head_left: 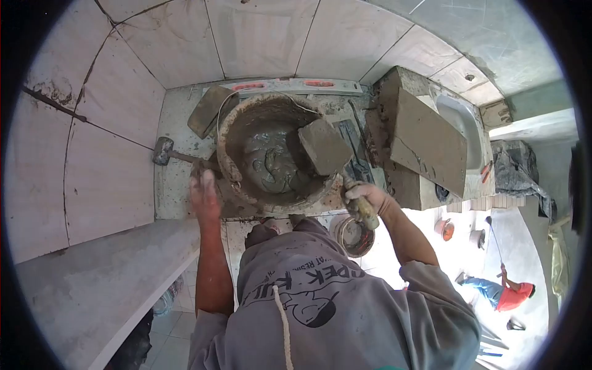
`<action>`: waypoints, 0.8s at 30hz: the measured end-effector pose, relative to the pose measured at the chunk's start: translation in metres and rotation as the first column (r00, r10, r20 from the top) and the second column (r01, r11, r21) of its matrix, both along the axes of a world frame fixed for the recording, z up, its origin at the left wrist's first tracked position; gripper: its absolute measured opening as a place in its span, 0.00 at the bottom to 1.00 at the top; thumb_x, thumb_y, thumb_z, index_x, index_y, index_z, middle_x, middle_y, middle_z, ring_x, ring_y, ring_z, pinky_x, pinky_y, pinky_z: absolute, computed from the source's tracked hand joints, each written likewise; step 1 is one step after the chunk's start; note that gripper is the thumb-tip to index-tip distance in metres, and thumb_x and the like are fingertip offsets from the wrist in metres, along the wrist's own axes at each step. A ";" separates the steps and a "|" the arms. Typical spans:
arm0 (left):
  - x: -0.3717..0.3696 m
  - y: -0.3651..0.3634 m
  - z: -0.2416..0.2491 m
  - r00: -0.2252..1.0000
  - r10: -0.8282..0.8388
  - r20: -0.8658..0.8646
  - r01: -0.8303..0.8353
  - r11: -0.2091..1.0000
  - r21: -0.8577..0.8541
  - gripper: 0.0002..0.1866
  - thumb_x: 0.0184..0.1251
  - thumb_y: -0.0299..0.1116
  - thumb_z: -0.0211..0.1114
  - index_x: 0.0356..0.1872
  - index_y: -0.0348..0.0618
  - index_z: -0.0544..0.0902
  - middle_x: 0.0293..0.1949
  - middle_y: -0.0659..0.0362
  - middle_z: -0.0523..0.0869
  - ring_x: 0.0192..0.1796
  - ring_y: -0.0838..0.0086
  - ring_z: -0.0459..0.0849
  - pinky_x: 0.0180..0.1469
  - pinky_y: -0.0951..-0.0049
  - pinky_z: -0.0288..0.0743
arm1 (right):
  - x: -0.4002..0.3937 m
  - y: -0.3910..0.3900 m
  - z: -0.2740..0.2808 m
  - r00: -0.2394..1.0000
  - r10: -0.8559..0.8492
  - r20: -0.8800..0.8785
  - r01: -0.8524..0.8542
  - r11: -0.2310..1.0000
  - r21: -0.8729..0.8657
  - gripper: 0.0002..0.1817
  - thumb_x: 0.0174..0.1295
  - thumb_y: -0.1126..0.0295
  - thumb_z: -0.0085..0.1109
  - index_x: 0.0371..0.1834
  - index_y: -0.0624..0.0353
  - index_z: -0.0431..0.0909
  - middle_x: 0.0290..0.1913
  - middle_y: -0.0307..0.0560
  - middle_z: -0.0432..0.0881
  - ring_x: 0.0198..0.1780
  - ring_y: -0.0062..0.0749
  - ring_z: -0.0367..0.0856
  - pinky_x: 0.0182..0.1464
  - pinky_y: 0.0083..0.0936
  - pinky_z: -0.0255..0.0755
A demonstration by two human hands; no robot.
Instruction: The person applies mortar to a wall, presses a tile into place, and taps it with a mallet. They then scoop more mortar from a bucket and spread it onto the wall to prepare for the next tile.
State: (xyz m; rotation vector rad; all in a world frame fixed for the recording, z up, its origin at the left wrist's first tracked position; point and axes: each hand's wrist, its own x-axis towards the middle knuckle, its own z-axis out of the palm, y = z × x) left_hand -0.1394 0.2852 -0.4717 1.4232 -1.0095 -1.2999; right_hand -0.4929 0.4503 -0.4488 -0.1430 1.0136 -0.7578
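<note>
My right hand (364, 200) is closed around the handle of a trowel (325, 147). The trowel's squarish blade is coated in grey mortar and lies over the right rim of a bucket (229, 132). Wet grey mortar (269, 161) fills the lower part of the bucket, stirred into ridges. Left of the bucket, my left hand (205, 192) is at the handle of a mallet (163, 151), fingers loosely extended and slightly blurred. Whether the fingertips touch the mallet handle is hard to see. The mallet lies with its dark head to the left.
A spirit level (283, 86) lies along the tiled wall behind the bucket. Mortar-smeared tiles (428, 142) lean beside a sink (459, 126) on the right. A smaller bucket (356, 237) stands on the floor below. Another person (502, 293) holds a long pole at far right.
</note>
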 end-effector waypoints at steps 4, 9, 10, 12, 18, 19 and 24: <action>-0.029 -0.010 0.016 0.978 -0.171 0.123 0.185 0.976 -0.115 0.39 0.66 0.43 0.66 0.70 0.29 0.60 0.65 0.47 0.70 0.66 0.62 0.70 0.67 0.65 0.61 | -0.002 0.017 -0.051 0.995 -0.092 0.048 0.091 0.995 0.026 0.12 0.50 0.70 0.64 0.35 0.65 0.78 0.20 0.45 0.78 0.16 0.30 0.77 0.18 0.27 0.72; -0.045 -0.014 0.013 0.963 -0.041 0.265 0.073 0.991 -0.112 0.43 0.62 0.49 0.68 0.68 0.26 0.63 0.64 0.42 0.70 0.64 0.61 0.71 0.65 0.68 0.64 | -0.016 0.026 -0.051 0.987 -0.049 0.155 0.053 0.998 -0.022 0.15 0.48 0.71 0.65 0.39 0.66 0.78 0.25 0.47 0.79 0.18 0.29 0.78 0.19 0.26 0.73; -0.044 -0.015 0.010 0.961 -0.040 0.273 0.071 0.992 -0.105 0.43 0.62 0.49 0.68 0.68 0.26 0.63 0.64 0.42 0.70 0.64 0.61 0.71 0.65 0.68 0.64 | -0.020 0.030 -0.052 0.978 -0.015 0.206 0.020 1.000 -0.024 0.16 0.47 0.71 0.65 0.40 0.66 0.78 0.26 0.47 0.80 0.19 0.29 0.78 0.19 0.26 0.73; -0.041 -0.019 0.003 0.921 -0.024 0.390 0.057 0.996 -0.073 0.47 0.59 0.48 0.70 0.69 0.24 0.58 0.66 0.40 0.68 0.68 0.59 0.67 0.70 0.67 0.58 | -0.028 0.039 -0.058 0.977 -0.007 0.214 0.011 1.000 -0.015 0.17 0.46 0.71 0.65 0.40 0.65 0.77 0.26 0.47 0.79 0.19 0.29 0.78 0.20 0.26 0.73; -0.051 -0.010 0.025 0.952 0.024 0.305 -0.008 0.999 -0.051 0.49 0.57 0.52 0.72 0.67 0.21 0.61 0.66 0.37 0.67 0.68 0.53 0.67 0.70 0.64 0.58 | -0.054 0.065 -0.049 0.977 0.059 0.204 -0.048 0.997 -0.057 0.19 0.40 0.73 0.66 0.39 0.65 0.76 0.26 0.46 0.79 0.21 0.31 0.78 0.24 0.26 0.74; -0.049 -0.013 0.020 0.953 0.028 0.301 -0.014 0.999 -0.051 0.49 0.57 0.52 0.72 0.67 0.21 0.61 0.66 0.37 0.67 0.68 0.53 0.67 0.70 0.64 0.58 | -0.059 0.075 -0.043 0.983 0.064 0.175 -0.057 0.997 -0.045 0.19 0.39 0.74 0.66 0.38 0.65 0.76 0.26 0.46 0.79 0.21 0.31 0.77 0.24 0.26 0.74; -0.051 -0.010 0.012 0.948 0.094 0.303 -0.062 0.992 -0.114 0.47 0.56 0.51 0.73 0.66 0.23 0.63 0.64 0.40 0.71 0.65 0.56 0.70 0.68 0.64 0.61 | -0.071 0.106 0.003 0.997 0.065 -0.028 -0.064 0.997 0.052 0.19 0.42 0.74 0.66 0.40 0.65 0.77 0.27 0.46 0.79 0.21 0.31 0.78 0.24 0.27 0.73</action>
